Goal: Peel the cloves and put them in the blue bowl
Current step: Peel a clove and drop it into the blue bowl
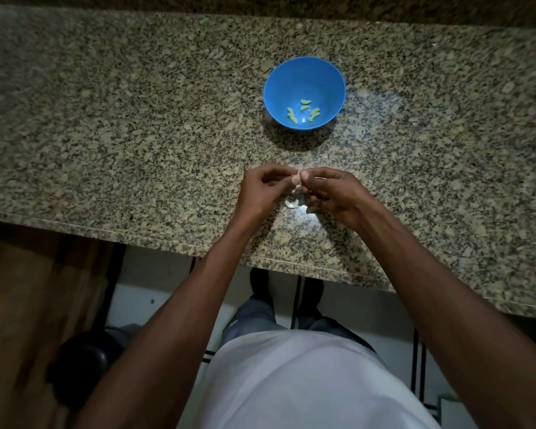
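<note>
A clove [295, 180] sits pinched between the fingertips of both hands, left hand [262, 188] and right hand [331, 193], just above the desk [136, 119]. Pale skins [292, 203] lie beneath them. Farther back stands the bowl [304, 72], holding several peeled cloves [304, 110].

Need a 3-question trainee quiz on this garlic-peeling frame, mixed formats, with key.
1. True or false: the blue bowl holds peeled cloves.
2. Both hands, left and right, work on: A) a clove B) the bowl C) a knife.
3. Fill in: the bowl stands on the granite ____.

Key: 1 true; 2 A; 3 counter.
</note>
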